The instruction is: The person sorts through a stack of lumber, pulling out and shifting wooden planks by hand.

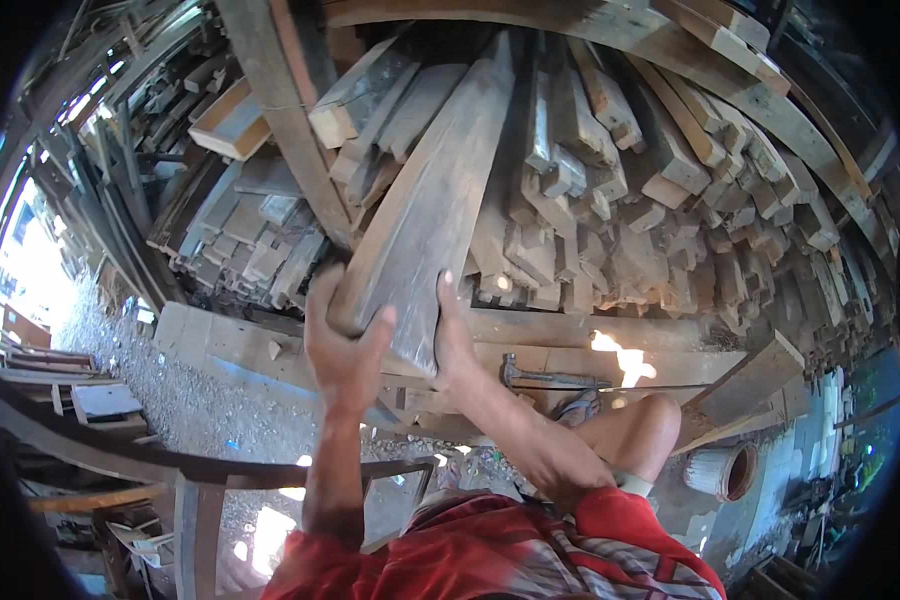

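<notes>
A thick, long wooden beam reaches out of the lumber stack toward me, its near end between my two hands. My left hand grips the left edge near that end, thumb lying on the upper face. On the opposite edge, my right hand presses along the side with its thumb pointing up the beam. The fingers under the beam are hidden. A claw hammer lies on a plank just right of my right forearm, touched by neither hand.
Stacked lumber fills the far side, ends facing me. A slanted wooden post stands left of the beam. Nearer are a low plank bench, a loose board at right, a ribbed bucket and a wooden rail at left.
</notes>
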{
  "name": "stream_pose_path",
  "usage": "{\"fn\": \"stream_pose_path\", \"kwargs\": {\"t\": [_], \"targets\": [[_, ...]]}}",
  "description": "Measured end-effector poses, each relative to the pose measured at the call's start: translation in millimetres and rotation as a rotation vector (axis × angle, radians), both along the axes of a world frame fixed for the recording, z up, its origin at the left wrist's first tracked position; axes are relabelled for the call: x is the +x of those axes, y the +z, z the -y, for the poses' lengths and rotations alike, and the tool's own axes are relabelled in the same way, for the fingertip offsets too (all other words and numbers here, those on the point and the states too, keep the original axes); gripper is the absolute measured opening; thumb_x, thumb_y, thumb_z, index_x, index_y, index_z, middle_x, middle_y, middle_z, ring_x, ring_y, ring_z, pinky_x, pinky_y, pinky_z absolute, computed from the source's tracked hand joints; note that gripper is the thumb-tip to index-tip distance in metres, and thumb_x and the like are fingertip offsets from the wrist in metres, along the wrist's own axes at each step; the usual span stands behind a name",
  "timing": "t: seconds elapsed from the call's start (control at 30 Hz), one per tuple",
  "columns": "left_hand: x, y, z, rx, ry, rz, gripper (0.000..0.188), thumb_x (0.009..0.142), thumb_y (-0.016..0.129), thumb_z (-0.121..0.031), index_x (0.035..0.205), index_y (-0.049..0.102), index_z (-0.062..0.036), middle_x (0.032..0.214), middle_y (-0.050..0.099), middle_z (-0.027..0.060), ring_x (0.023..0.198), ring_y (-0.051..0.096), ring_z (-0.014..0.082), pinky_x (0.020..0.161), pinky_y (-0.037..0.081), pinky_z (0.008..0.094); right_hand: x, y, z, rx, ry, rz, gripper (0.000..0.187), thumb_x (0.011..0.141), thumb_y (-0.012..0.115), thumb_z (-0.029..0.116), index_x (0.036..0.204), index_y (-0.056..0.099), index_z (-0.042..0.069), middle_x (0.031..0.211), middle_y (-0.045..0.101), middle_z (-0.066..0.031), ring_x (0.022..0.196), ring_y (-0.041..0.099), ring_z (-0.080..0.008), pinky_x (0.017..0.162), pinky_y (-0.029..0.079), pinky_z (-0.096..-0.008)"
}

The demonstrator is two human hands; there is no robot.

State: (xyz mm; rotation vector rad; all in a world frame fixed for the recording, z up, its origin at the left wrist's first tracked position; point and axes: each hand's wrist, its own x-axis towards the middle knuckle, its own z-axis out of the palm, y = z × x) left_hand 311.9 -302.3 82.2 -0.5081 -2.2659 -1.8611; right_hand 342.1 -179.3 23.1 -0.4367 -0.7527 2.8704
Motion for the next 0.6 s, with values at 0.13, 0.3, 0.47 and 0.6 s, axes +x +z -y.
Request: {"fn": "stream_pose_path", "kwargs": {"t": [0.13,0.3,0.47,0.6], "targets": [[-32.0,107.4,-4.3,-0.065,0.037,-0.108,0.060,0.080,0.084,-0.021,0.130,0.061,0.0026,0.118,0.066,0.0110,0.105,0.062,0.0184,0.093,0.051,0.0337,-31.5,92.1,9.5,0.043,-0.035,-0.212,0.077,0.107,0.036,0.063,0.156,0.037,0.004,0.149,0.054,-0.0154,0.134,0.057,-0.0300,0.114,0.048,-0.0439],[-118.4,181.0,36.5,-0.077,-0.102,-0.256,0.055,0.082,0.081,-0.028,0.125,0.065,0.0022,0.109,0.069,0.0110,0.097,0.065,0.0174,0.088,0.052,0.0303,-127.1,147.9,67.4,-0.181,0.019,-0.426,0.082,0.105,0.031,0.069,0.157,0.037,0.005,0.150,0.053,-0.0133,0.135,0.055,-0.0297,0.116,0.044,-0.0442],[-119.5,143.6,48.1,-0.311,-0.262,-0.385,0.059,0.078,0.079,-0.017,0.132,0.064,0.0008,0.126,0.067,0.0136,0.115,0.064,0.0231,0.102,0.049,0.0343,-167.9,95.3,105.9,-0.299,-0.177,-0.586,0.090,0.102,0.027,0.075,0.160,0.029,0.006,0.155,0.045,-0.0141,0.138,0.051,-0.0302,0.114,0.044,-0.0445],[-105.0,99.7,55.1,-0.329,-0.163,-0.482,0.062,0.077,0.077,-0.017,0.135,0.064,-0.0008,0.131,0.065,0.0132,0.123,0.061,0.0229,0.108,0.045,0.0351,-155.7,54.4,111.2,-0.391,-0.019,-0.396,0.095,0.099,0.023,0.081,0.162,0.025,0.010,0.155,0.044,-0.0128,0.140,0.047,-0.0313,0.116,0.042,-0.0447]]}}
